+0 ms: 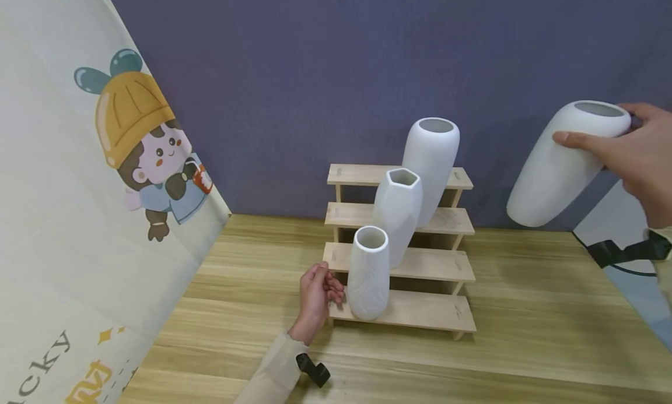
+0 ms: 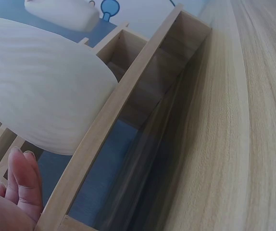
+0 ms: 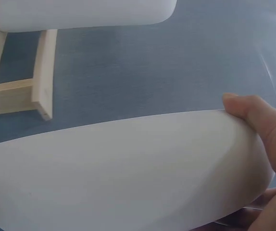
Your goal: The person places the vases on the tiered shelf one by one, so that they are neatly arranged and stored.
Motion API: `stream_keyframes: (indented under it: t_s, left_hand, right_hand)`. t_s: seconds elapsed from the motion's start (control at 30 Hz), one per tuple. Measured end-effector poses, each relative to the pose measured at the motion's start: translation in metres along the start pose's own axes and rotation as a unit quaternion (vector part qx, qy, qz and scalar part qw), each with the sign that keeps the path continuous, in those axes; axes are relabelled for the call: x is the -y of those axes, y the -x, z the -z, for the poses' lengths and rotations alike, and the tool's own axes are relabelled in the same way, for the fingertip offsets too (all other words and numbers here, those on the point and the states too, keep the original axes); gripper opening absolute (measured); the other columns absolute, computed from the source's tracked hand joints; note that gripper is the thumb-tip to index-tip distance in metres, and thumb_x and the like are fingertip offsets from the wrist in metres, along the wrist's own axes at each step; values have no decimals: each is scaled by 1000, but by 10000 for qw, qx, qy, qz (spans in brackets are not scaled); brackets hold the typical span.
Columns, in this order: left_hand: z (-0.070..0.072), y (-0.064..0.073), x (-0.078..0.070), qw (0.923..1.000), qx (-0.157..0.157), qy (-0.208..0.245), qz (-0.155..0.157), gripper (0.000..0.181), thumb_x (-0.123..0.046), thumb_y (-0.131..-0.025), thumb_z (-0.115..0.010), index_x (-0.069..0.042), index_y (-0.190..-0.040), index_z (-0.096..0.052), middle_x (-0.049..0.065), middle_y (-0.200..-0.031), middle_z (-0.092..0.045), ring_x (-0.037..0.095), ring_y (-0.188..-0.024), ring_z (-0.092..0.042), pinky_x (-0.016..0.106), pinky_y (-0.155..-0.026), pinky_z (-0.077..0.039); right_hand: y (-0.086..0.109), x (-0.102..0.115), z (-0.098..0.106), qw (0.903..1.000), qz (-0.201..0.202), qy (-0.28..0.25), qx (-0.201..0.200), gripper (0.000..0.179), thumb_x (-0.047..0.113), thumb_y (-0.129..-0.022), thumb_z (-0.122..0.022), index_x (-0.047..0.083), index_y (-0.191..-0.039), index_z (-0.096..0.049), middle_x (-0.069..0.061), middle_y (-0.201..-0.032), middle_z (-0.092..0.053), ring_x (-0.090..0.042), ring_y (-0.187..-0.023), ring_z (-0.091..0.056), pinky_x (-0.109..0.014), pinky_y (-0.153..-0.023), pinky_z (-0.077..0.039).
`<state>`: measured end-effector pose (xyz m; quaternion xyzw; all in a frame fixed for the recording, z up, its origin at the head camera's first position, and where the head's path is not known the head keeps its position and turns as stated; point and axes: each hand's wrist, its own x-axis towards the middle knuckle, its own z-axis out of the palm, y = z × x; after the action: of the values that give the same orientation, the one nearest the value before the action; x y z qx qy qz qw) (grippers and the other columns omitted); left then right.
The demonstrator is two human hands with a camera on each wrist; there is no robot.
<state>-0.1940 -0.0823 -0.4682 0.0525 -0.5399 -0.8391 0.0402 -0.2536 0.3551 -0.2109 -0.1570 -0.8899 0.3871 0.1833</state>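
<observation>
My right hand (image 1: 643, 153) grips a tall, smooth white vase (image 1: 564, 165) near its mouth, holding it tilted in the air right of a stepped wooden stand (image 1: 430, 308). In the right wrist view, the thumb lies along the held vase (image 3: 128, 168). My left hand (image 1: 317, 296), fingers loosely bent, is at the stand's lower left end, beside a small textured white vase (image 1: 369, 281) on the lowest step. A faceted white vase (image 1: 397, 211) stands one step higher. Above that, a tall smooth white vase (image 1: 433, 153) stands on the second step from the top.
The stand rests on a wood-grain table (image 1: 236, 311) against a dark blue backdrop (image 1: 315, 89). At the left rises a pale panel (image 1: 52, 159) with a cartoon figure. A pale blue and white surface (image 1: 625, 217) lies beyond the table's right edge.
</observation>
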Motion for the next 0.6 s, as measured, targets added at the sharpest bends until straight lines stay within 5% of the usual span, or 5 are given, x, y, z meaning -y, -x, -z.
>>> stream_keyframes:
  t_s: [0.1,0.23,0.3,0.4,0.6]
  left_hand:
    - [5,4,-2,10000,73,-6,17,34,-19,-107,-41,-8,-75,-46,-2,-53,-61,7,-44,-58,18,-38,-47]
    - [10,10,-4,9999,157,-13,41,34,-18,-107,-40,-9,-75,-46,-2,-52,-61,7,-44,-58,18,-38,-47]
    - [13,12,-5,9998,193,-23,60,34,-19,-107,-40,-9,-75,-46,-2,-53,-61,7,-44,-58,18,-38,-47]
    - [19,15,-7,9996,263,-48,92,34,-20,-107,-41,-9,-75,-46,-2,-53,-61,7,-45,-58,18,-38,-47]
    - [27,22,-11,9992,372,-34,142,34,-21,-107,-42,-9,-75,-47,-2,-53,-61,7,-45,-59,18,-38,-47]
  right_hand:
    - [7,6,3,9998,131,13,-143,98,55,-82,-74,27,-159,-21,-1,-147,-44,-13,-95,-47,-58,-79,-59]
    - [18,16,6,9993,234,-54,-276,93,50,-86,-72,22,-159,-22,-2,-146,-44,-8,-98,-48,-20,-68,-57]
    - [23,22,8,9992,227,-156,-285,91,48,-88,-71,21,-159,-22,4,-144,-44,-8,-104,-48,-28,-93,-61]
    - [32,31,11,9994,152,-106,-300,89,50,-89,-69,23,-159,-20,0,-153,-38,-15,-116,-47,-52,-119,-38]
    - [44,47,18,9993,138,-100,-340,93,55,-85,-72,27,-158,-21,5,-153,-39,-11,-104,-49,-51,-117,-39]
